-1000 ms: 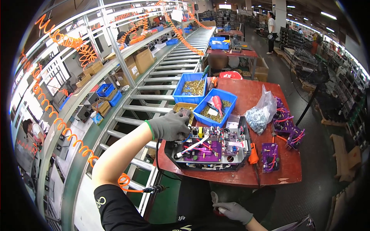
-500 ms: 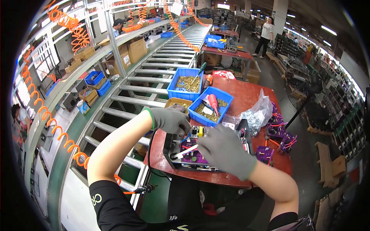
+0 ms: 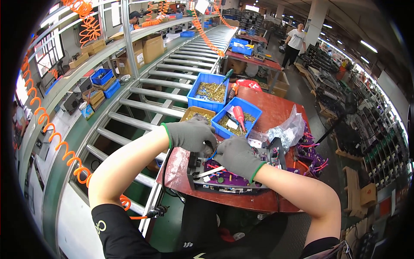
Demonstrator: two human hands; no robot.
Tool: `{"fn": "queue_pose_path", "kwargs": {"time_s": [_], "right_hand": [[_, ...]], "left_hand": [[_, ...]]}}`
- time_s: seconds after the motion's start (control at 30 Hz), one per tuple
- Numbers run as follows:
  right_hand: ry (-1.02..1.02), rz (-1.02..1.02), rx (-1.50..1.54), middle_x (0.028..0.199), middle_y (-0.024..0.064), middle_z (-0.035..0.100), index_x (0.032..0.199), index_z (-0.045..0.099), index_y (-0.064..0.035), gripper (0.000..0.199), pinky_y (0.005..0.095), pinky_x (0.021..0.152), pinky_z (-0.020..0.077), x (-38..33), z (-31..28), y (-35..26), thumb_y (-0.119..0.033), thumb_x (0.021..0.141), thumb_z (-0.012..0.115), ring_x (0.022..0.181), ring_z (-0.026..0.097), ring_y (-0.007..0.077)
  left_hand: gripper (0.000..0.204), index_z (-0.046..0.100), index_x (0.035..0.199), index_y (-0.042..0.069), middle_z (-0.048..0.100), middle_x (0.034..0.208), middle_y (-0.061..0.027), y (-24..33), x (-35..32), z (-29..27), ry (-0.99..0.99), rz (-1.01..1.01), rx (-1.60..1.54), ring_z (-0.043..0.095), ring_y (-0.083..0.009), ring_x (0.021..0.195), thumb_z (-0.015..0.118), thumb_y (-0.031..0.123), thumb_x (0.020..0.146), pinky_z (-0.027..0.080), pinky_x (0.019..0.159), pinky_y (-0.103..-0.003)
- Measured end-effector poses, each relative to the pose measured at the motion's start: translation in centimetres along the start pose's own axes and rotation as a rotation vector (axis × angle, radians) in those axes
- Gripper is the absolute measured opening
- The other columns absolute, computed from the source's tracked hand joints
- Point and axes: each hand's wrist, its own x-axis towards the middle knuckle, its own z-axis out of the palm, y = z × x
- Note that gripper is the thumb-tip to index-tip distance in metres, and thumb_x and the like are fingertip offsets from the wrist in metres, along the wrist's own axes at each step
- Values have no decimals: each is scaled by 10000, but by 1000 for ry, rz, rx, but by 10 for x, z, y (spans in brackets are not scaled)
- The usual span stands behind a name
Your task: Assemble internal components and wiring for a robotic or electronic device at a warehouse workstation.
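Note:
My left hand [image 3: 192,134], in a grey glove with a green cuff, is closed, its fingertips bent down over the left end of an open black-framed device. My right hand [image 3: 238,157], gloved alike, has its fingers drawn together and meets the left fingertips there. What they pinch is hidden; a bit of blue wire [image 3: 214,154] shows between them. Beneath lies a purple circuit board [image 3: 228,178] with red wires and small parts, sitting in the device's case [image 3: 254,188]. A white strip [image 3: 209,172] slants across its left side.
Blue bins [image 3: 192,103] of brass-coloured screws stand behind the device, a red-handled screwdriver [image 3: 239,114] in the nearer one. A clear plastic bag [image 3: 290,131] and more purple boards [image 3: 317,162] lie right on the red table [image 3: 276,99]. A roller conveyor [image 3: 146,93] runs left. A person [image 3: 296,41] stands far off.
My right hand has moved left and up to meet my left hand over the device's left end. The left hand stays nearly in place. The far person has shifted slightly left.

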Motion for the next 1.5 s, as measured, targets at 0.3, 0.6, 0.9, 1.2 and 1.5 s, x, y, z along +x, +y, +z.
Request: {"fn": "queue_pose_path", "kwargs": {"time_s": [0.3,0.6,0.9,1.2,1.5], "right_hand": [[25,-25,23,850,84,700,826,739,-111,277,455,820,457,-7,-9,0,-368,849,638,854,647,287],[558,-55,733,745,58,629,821,718,-96,74,374,726,434,-155,-32,9,-165,831,695,737,594,247],[58,338,1553,818,66,661,951,744,-9,221,295,698,503,-268,78,-18,-135,840,601,763,609,147],[0,550,1734,796,44,666,981,744,-7,325,255,728,479,-287,119,-32,-253,891,552,763,598,107],[49,222,1538,834,34,684,1034,736,-52,198,288,823,495,-272,95,-26,-173,933,615,808,632,132]], "left_hand": [[218,761,917,172,659,904,-58,14,-2,2,103,9,115,626,-266,959,673,338,807,478,824,-409],[155,725,754,139,651,858,-50,38,7,-1,38,-48,446,635,-270,914,643,269,775,484,782,-419],[148,731,763,144,660,883,-29,50,19,-5,-104,-82,507,645,-239,929,645,265,766,498,739,-406],[126,722,730,156,657,823,-25,50,15,9,-28,-105,553,660,-238,856,640,252,728,500,734,-408],[135,729,743,167,665,762,-42,57,12,18,-12,-285,526,669,-257,777,619,244,744,484,697,-416]]}}
